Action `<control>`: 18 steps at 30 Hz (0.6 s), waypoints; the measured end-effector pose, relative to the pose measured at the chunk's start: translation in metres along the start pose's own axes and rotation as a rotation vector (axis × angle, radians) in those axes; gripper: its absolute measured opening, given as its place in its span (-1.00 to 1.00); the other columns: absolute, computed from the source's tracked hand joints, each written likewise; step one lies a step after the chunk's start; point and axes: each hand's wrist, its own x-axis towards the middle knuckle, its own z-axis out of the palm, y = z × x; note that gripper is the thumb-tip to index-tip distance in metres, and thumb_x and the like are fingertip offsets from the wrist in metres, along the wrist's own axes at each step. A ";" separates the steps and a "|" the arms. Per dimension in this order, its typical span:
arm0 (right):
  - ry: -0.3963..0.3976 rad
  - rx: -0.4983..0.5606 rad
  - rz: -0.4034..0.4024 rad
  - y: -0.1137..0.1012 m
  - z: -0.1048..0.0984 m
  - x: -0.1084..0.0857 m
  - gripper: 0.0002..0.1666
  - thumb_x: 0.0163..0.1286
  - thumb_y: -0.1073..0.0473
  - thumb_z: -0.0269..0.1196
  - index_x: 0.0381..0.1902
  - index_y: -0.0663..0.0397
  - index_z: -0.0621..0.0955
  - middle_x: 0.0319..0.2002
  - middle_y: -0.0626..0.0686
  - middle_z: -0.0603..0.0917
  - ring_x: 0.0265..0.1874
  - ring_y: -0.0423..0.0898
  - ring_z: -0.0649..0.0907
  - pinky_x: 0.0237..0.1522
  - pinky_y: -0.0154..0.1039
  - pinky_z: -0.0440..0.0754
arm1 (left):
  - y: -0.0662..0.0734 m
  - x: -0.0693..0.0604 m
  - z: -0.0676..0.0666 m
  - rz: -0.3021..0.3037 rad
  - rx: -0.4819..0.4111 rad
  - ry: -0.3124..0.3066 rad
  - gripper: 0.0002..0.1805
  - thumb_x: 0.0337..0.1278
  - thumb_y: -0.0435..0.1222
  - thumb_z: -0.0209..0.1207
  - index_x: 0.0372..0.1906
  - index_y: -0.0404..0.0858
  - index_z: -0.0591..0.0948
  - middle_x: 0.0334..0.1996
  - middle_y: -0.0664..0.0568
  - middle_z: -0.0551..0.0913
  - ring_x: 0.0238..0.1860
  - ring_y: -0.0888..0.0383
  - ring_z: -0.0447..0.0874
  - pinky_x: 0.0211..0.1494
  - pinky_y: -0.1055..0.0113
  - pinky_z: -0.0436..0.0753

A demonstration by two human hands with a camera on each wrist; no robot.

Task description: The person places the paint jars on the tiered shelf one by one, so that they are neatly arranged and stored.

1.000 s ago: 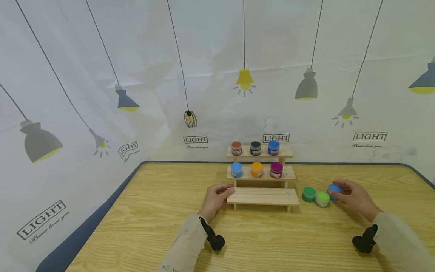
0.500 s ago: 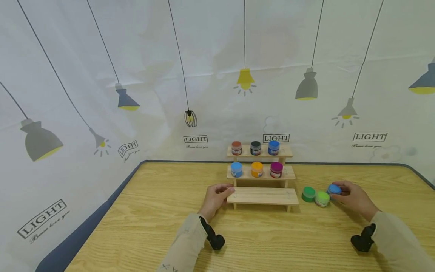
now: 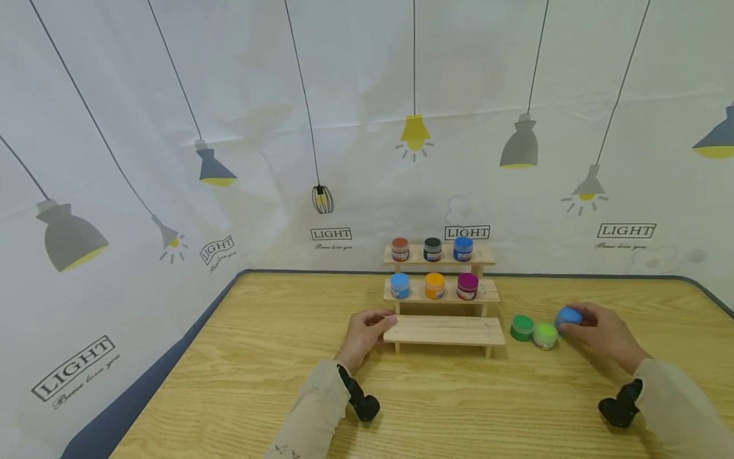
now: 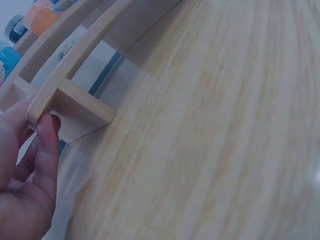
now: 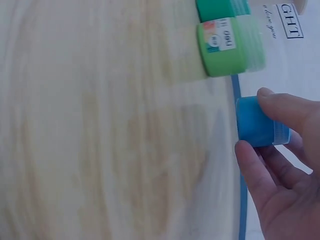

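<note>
My left hand [image 3: 362, 336] pinches the left end of the lowest step of a three-tier wooden stand [image 3: 444, 331]. In the left wrist view, thumb and fingers lie around that board's end [image 4: 45, 100]. To the stand's right, my right hand [image 3: 609, 336] holds a blue paint jar [image 3: 569, 317] between thumb and fingers. The right wrist view shows the jar [image 5: 256, 122] apart from the green ones, seemingly just off the table. A dark green jar [image 3: 522, 327] and a light green jar [image 3: 545, 335] stand side by side left of it.
On the top tier sit red-brown [image 3: 400, 249], black [image 3: 432, 249] and blue [image 3: 463, 249] jars. The middle tier bears light blue [image 3: 400, 285], orange [image 3: 434, 285] and purple [image 3: 467, 286] ones. Behind the wooden table [image 3: 275, 331] hangs a lamp-printed cloth [image 3: 367, 127].
The blue jar in my right hand has shifted slightly right and up, away from the light green jar. My left hand stays on the stand.
</note>
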 end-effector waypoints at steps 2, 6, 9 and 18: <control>0.009 -0.002 0.000 -0.001 -0.004 -0.001 -0.22 0.25 -0.06 0.13 0.16 0.49 0.24 -0.01 0.45 0.37 -0.08 0.27 0.44 -0.26 -0.11 0.53 | -0.005 0.004 0.000 0.000 -0.003 0.002 -0.69 0.02 -0.20 0.21 -0.14 -0.28 0.62 -0.39 0.02 0.58 -0.59 0.23 0.41 -0.52 0.38 0.47; 0.022 0.001 -0.018 -0.007 -0.009 -0.003 -0.23 0.27 -0.03 0.13 0.18 0.49 0.22 0.01 0.47 0.36 -0.07 0.30 0.42 -0.23 -0.03 0.50 | -0.008 0.006 0.000 0.013 -0.015 0.003 -0.69 0.01 -0.18 0.22 -0.16 -0.28 0.63 -0.38 0.03 0.58 -0.59 0.25 0.41 -0.53 0.40 0.47; 0.026 0.008 -0.033 -0.013 -0.011 -0.004 -0.24 0.28 -0.01 0.12 0.19 0.49 0.21 0.02 0.47 0.35 -0.05 0.32 0.40 -0.20 0.04 0.47 | -0.008 0.005 0.000 0.021 -0.023 0.001 -0.70 0.03 -0.20 0.21 -0.16 -0.30 0.62 -0.38 0.03 0.58 -0.59 0.25 0.40 -0.54 0.40 0.47; 0.044 -0.022 -0.076 -0.033 -0.014 -0.007 -0.29 0.26 0.01 0.15 0.18 0.43 0.26 0.00 0.43 0.39 -0.07 0.29 0.43 -0.20 0.07 0.46 | -0.007 0.005 0.000 -0.006 -0.006 0.000 -0.70 0.02 -0.18 0.21 -0.17 -0.27 0.63 -0.39 0.04 0.57 -0.58 0.25 0.40 -0.53 0.40 0.47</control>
